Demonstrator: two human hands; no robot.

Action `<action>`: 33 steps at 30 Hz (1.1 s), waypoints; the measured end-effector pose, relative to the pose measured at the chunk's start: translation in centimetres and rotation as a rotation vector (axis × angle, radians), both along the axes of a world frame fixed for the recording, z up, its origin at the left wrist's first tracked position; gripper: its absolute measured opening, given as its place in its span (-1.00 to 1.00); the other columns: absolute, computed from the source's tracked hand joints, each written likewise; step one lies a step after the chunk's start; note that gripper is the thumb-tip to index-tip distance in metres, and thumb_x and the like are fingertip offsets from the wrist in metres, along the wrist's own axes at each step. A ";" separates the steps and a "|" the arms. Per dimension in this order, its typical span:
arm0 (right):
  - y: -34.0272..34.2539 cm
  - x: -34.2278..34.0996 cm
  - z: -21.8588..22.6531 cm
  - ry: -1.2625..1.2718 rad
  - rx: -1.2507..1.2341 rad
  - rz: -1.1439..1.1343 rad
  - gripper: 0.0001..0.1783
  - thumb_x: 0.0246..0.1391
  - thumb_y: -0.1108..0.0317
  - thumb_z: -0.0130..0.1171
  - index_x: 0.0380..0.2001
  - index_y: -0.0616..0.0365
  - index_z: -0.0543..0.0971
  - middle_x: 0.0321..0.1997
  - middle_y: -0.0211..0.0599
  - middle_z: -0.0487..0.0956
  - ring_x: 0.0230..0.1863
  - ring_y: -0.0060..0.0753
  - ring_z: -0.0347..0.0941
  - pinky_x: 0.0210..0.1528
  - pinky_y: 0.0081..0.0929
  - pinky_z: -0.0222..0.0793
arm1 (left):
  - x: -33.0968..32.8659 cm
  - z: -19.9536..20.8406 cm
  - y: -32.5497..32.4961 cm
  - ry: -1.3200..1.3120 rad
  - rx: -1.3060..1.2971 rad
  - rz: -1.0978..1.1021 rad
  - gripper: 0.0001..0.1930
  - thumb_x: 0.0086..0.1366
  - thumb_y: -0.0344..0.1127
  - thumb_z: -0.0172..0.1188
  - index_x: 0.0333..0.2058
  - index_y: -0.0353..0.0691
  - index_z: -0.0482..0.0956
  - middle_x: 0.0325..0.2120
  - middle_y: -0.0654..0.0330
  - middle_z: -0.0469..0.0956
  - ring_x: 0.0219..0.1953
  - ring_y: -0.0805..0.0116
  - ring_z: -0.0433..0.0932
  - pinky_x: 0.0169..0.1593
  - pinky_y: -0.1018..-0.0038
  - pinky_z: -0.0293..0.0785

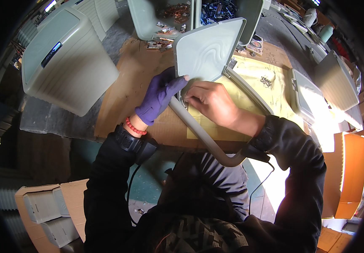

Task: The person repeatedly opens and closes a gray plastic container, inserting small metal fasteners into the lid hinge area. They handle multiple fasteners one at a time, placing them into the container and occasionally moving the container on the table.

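Note:
A grey-green plastic lid (209, 50) stands tilted up from its rounded frame (199, 130), which reaches over the table's front edge toward me. My left hand (159, 95), in a purple glove, is closed round the lid's left lower corner, its thumb against the inner face. Beside it, my bare right hand (215, 101) is pinched at the joint between lid and frame. A bit of shiny metal shows by its fingertips, but what they hold is too small to make out. Under the frame lies a yellow sheet (249, 95) with a little heap of small dark metal parts (266, 82).
A tall grey-green bin (76, 63) stands at the left. At the back, one open tub (142, 19) holds copper-coloured parts and its neighbour holds dark blue pieces (218, 12). Another lid (308, 95) lies at the right. Cardboard boxes (72, 194) stand below the table on both sides.

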State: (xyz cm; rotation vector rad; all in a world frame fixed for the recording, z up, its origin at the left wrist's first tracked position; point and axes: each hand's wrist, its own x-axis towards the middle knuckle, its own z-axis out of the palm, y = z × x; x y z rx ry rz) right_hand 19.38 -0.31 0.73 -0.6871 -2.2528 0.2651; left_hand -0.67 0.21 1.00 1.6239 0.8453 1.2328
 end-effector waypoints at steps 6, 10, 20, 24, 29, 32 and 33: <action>0.4 -0.2 -0.4 -0.148 0.114 0.028 -0.88 -0.03 0.52 0.34 -0.38 0.23 0.60 -0.34 -0.18 0.56 -0.33 -0.03 0.56 -0.29 -0.22 0.51 | 0.0 -0.1 0.1 0.015 0.067 -0.010 -0.70 0.43 -0.17 0.25 -0.14 -0.36 0.59 -0.36 0.32 0.56 -0.28 0.56 0.39 -0.15 0.52 0.39; -0.1 -0.5 -0.6 -0.238 0.098 -0.036 -0.88 -0.05 0.52 0.32 -0.43 0.21 0.56 -0.37 -0.16 0.55 -0.33 0.01 0.55 -0.31 -0.18 0.49 | -0.2 0.0 0.3 0.063 -0.018 -0.001 -0.69 0.44 -0.17 0.23 -0.12 -0.36 0.59 -0.31 0.30 0.59 -0.22 0.55 0.42 -0.09 0.52 0.40; -0.1 -1.1 1.4 -0.218 -0.436 -0.518 -0.50 -0.13 0.14 0.54 -0.31 0.27 0.52 -0.48 -0.01 0.62 -0.40 0.05 0.63 -0.30 -0.18 0.52 | -0.5 0.7 -0.3 0.050 -0.082 -0.028 -0.71 0.42 -0.16 0.26 -0.16 -0.32 0.57 -0.39 0.33 0.50 -0.31 0.57 0.38 -0.19 0.52 0.36; 0.6 2.3 3.7 -0.218 -0.437 -0.396 -0.46 -0.12 0.03 0.57 -0.33 0.25 0.55 -0.52 -0.09 0.60 -0.47 -0.21 0.59 -0.35 -0.26 0.48 | -0.2 0.3 -0.3 0.160 0.047 -0.090 -0.65 0.36 -0.21 0.34 -0.03 -0.32 0.55 -0.27 0.22 0.57 -0.26 0.49 0.49 -0.15 0.49 0.43; 3.8 15.0 8.5 0.019 -0.205 -0.532 -0.76 0.03 0.33 0.41 -0.29 0.28 0.68 -0.36 -0.14 0.72 -0.32 -0.33 0.69 -0.23 -0.42 0.55 | 0.4 -1.3 0.5 0.366 0.124 0.046 -0.70 0.40 -0.19 0.30 -0.12 -0.35 0.62 -0.30 0.01 0.67 -0.29 0.25 0.67 -0.22 0.38 0.53; 4.5 21.2 7.0 -0.240 -0.304 -0.626 -0.80 0.01 0.41 0.37 -0.29 0.27 0.69 -0.33 -0.11 0.72 -0.28 -0.24 0.70 -0.16 -0.37 0.57 | 0.0 -1.8 1.0 0.288 0.277 0.147 -0.76 0.44 -0.28 0.22 -0.15 -0.40 0.63 -0.37 -0.01 0.68 -0.36 0.30 0.66 -0.26 0.39 0.50; 4.4 22.3 5.7 -0.281 -0.413 -0.673 -0.80 0.01 0.40 0.37 -0.29 0.26 0.69 -0.32 -0.10 0.72 -0.27 -0.21 0.70 -0.15 -0.35 0.58 | -0.2 -1.9 1.1 0.276 0.280 0.185 -0.76 0.44 -0.30 0.22 -0.14 -0.41 0.62 -0.37 -0.01 0.68 -0.36 0.32 0.65 -0.26 0.40 0.50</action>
